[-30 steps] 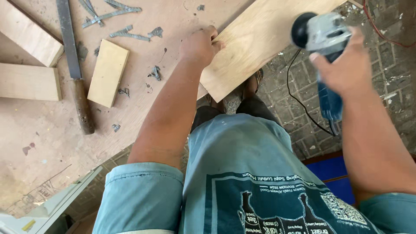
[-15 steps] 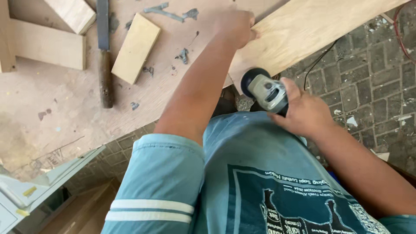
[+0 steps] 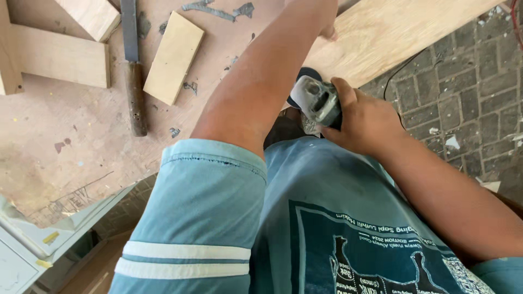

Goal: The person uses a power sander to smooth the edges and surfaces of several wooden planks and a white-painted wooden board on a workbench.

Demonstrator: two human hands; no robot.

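Note:
My right hand (image 3: 364, 117) grips a grey angle grinder (image 3: 316, 99), its black disc end held against the near end of a long pale wooden plank (image 3: 392, 30). The plank lies across the workbench (image 3: 71, 141) and sticks out over the paved floor. My left hand (image 3: 327, 16) presses down on the plank's top near the frame's upper edge; most of the hand is cut off. The grinder's black cord (image 3: 403, 68) runs off to the right under the plank.
On the bench lie a small flat wood block (image 3: 173, 57), a long file with a wooden handle (image 3: 133, 71), larger wood blocks (image 3: 60, 54) at the left and grey metal scraps (image 3: 218, 10). Grey brick paving (image 3: 468, 71) is at the right. A white cabinet edge (image 3: 32, 245) is lower left.
My right hand brought the grinder from up at the right down to the plank's near end. My left arm shifted further up the plank, and the view moved left.

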